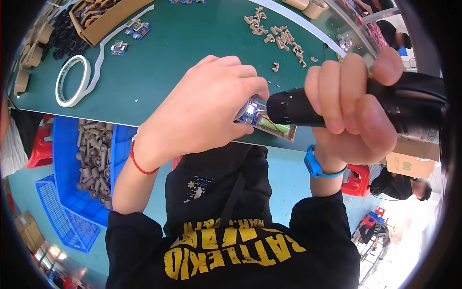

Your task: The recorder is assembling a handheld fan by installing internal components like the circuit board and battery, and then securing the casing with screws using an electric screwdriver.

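Note:
My right hand (pixel 351 108) is wrapped round a black electric screwdriver (pixel 294 107), which lies level with its nose pointing left. Its tip reaches a small blue circuit board (pixel 250 113) carrying a bright white light. The board sits at the left end of an open tan housing (pixel 290 135), and a green battery cell (pixel 277 126) with thin red and dark wires lies beside it. The fingers and thumb of my left hand (pixel 207 101) close on the housing's left end, partly hiding it. Whether the tip touches a screw is too small to tell.
Tan plastic pieces (pixel 284 39) are scattered on the green table (pixel 192 29). A white tape roll (pixel 60 89), loose circuit boards (pixel 138 30) and a cardboard box (pixel 103 24) lie at the left. Below the table edge stands a blue bin (pixel 67 144) of tan housings.

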### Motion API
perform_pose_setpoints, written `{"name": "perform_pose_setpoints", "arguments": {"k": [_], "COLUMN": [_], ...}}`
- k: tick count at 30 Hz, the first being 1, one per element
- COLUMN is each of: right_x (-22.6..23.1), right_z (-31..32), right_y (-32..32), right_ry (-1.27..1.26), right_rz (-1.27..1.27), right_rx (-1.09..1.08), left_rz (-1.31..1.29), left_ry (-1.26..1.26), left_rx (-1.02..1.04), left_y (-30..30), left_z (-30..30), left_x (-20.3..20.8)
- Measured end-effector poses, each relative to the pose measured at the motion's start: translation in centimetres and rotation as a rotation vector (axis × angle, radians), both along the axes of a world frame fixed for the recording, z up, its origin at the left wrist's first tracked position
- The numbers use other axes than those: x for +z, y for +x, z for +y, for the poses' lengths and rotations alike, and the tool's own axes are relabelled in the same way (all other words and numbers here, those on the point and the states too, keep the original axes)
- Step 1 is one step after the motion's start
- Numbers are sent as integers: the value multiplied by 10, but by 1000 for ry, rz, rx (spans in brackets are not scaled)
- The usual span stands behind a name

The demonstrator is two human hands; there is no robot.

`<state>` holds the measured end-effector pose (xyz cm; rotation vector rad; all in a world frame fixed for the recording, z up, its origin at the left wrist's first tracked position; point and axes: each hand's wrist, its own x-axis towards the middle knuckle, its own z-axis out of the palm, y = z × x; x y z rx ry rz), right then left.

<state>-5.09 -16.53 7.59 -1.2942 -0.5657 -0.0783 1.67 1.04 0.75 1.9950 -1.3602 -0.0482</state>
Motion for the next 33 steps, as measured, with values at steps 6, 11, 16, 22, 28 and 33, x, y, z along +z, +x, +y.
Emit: {"name": "perform_pose_setpoints", "arguments": {"k": [6,11,16,22,28,33], "right_x": [5,-1,-16,-10,-6,-13], "right_z": [9,7,-7,-4,-8,-9], "right_y": [-1,3,27,24,18,12], "right_ry": [-178,-151,-41,-164,-228,-125], "right_rz": [8,-10,-108,-127,-54,-39], "right_rx": [-90,-45,143,182,248,66], "left_rz": [37,36,10,6,-84,-92], "left_ry": [-8,-18,-96,-95,-102,-87], "left_rx": [-14,-10,32,7,28,24], "left_y": [0,2,2,3,-4,0], "left_z": [-1,-2,-3,-2,-9,-9], "left_x": [-1,-4,-10,-11,-14,-15]}}
